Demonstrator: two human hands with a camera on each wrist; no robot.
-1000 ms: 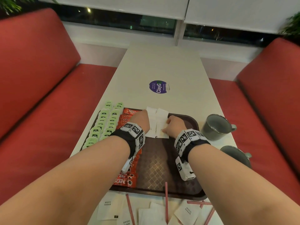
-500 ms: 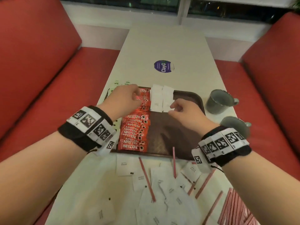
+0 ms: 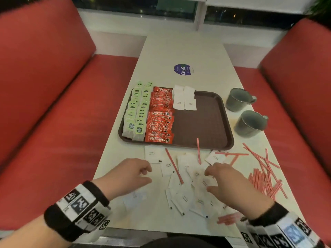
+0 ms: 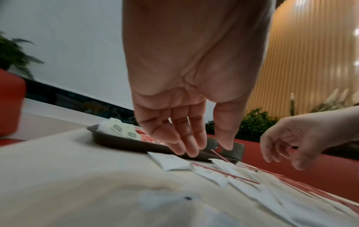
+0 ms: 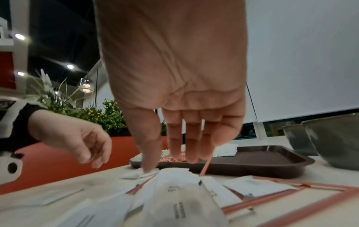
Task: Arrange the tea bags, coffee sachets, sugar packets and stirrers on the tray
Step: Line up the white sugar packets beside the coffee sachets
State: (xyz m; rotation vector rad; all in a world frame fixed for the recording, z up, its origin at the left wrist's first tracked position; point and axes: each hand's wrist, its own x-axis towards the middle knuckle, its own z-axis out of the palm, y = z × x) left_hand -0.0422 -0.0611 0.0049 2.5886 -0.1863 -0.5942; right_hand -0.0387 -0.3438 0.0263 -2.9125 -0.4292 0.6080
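both hands empty over loose sugar packets (image 3: pixel 180 178) on counter (image 3: pixel 188 51): left hand (image 3: pixel 129 173) grip relaxed, right hand (image 3: pixel 225 181) grip slack, thumb touching a packet. tray (image 3: pixel 206 122) beyond.

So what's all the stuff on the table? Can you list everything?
tray: one, brown, middle of table.
tea bags: many, green-tagged, two rows, tray's left side.
coffee sachets: many, red, on the tray beside the tea.
sugar packets: white, a few on tray's far part; many loose on the near table.
stirrers: many, pink-red, scattered near right; one leans on tray's edge.
mugs: two, grey, right of tray.
sticker: one, purple, far table.
left hand: empty, over loose packets.
right hand: fingers over packet pile.
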